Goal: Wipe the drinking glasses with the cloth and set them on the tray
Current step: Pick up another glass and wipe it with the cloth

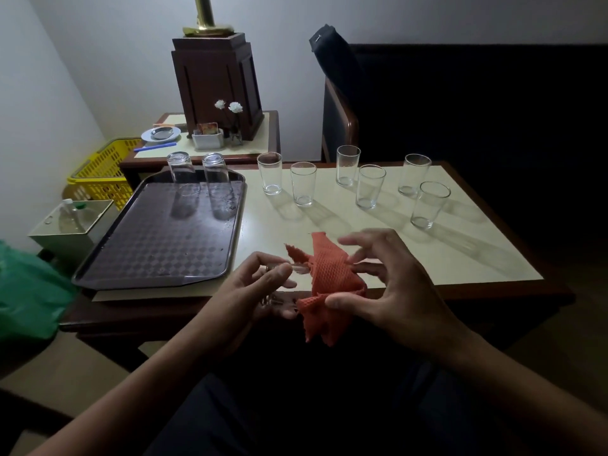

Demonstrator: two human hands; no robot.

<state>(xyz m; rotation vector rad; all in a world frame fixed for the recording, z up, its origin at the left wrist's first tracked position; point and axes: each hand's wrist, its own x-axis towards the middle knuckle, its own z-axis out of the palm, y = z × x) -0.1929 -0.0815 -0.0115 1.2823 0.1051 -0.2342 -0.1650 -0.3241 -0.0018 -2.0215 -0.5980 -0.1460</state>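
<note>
The left hand's fingers (pixel 279 273) are curled round a clear glass (pixel 297 267), held on its side just over the near edge of the surface (pixel 460 251). The right hand (pixel 394 291) has its thumb pressed up under the orange cloth (pixel 329 268) and seems to pinch it there. Its upper fingers are spread and only loosely bent above the cloth. The cloth is bunched over the open end of the glass, with a ragged tail hanging below.

The likely trouble is a slip. The glass is smooth and hangs beyond the surface's edge, so a loose left grip while the cloth twists could drop it to the floor. The cloth's tail could also snag between the fingers.

The held glass is hard to make out, showing only as faint glints between the left hand (pixel 260 284) and the cloth. Two upturned glasses (pixel 181 174) stand at the far end of the dark tray (pixel 158 245), which shows scattered water drops. Six upright glasses (pixel 269 172) wait on the surface beyond the hands, well apart from the tray's pair.
</note>
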